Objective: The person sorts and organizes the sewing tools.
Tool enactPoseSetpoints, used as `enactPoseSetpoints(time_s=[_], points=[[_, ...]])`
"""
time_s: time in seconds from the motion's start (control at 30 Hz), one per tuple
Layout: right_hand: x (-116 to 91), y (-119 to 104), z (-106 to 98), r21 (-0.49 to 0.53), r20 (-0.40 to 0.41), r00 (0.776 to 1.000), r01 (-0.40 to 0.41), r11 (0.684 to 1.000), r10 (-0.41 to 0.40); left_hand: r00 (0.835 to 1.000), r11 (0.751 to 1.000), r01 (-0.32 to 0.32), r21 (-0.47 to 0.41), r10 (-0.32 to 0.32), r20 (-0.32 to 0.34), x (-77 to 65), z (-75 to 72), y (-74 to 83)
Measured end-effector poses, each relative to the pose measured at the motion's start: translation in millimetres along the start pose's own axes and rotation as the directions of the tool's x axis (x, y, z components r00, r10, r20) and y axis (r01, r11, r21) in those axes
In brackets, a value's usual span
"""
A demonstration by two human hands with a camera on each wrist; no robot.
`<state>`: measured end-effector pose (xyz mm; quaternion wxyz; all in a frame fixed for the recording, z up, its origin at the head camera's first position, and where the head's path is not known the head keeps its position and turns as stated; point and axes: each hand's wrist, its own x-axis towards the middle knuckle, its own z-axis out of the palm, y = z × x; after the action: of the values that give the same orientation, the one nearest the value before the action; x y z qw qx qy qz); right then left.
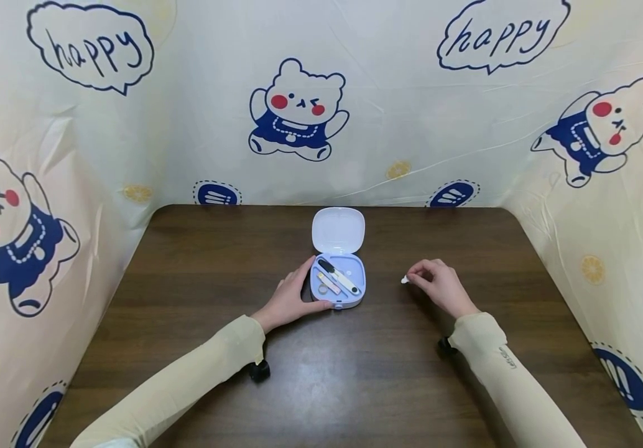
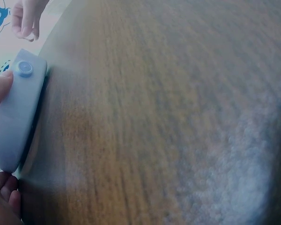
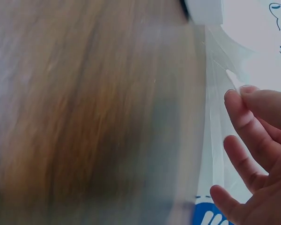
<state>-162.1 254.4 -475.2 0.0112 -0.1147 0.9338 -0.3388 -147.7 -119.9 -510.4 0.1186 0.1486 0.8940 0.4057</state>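
A small light-blue case (image 1: 360, 295) stands on the table with its white lid (image 1: 338, 230) swung up at the back. Inside lie a black-and-white pen-shaped tool (image 1: 345, 281), a short pink-and-white stick (image 1: 329, 283) and a small ring-like piece (image 1: 323, 289). My left hand (image 1: 285, 302) grips the case from its left side, thumb at the front beside the round latch (image 2: 24, 68) and fingers at the back corner. To the right of the case, my right hand (image 1: 439, 286) pinches a tiny white pointed piece (image 3: 232, 78) between thumb and index finger; the other fingers are spread loosely.
The dark wooden table (image 1: 198, 267) is enclosed at the back and sides by a pale printed curtain (image 1: 388, 112). A black wrist device (image 1: 260, 371) sits under the left cuff, and another black device (image 1: 446, 347) under the right.
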Motion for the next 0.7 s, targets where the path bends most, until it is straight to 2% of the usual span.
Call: enactPoseSetpoints(time_s=[0.33,0.7], points=[[9.5,-16.2,13.4,0.081,-0.048,0.999,0.012,0.997,-0.008,1.000,1.000,0.007,-0.010,-0.007,-0.003,-2.1,2.8,-0.8],[17.5,-35.3,27.3,0.175,-0.037,0.999,-0.005,0.985,0.011,1.000,1.000,0.001,-0.008,-0.001,-0.011,-4.0,4.6,0.6]])
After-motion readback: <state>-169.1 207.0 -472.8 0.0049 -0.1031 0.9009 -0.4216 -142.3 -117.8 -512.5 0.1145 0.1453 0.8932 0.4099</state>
